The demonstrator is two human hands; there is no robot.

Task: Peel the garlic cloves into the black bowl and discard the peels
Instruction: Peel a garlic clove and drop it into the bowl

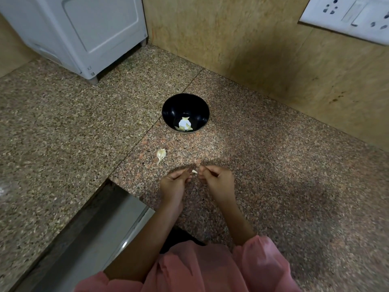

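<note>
Garlic clove (194,171) pinched in left hand (175,182), right hand (216,182) curled alongside

Left hand (174,182) and right hand (217,182) pinch a garlic clove (194,171).

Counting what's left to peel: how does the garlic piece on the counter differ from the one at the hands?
The counter piece lies loose, untouched; the held piece is pinched by the left hand, the right hand curled at its tip. The counter piece shows whole, papery with a tail; the held piece shows only a white tip. Both are pale and outside the black bowl.
</note>
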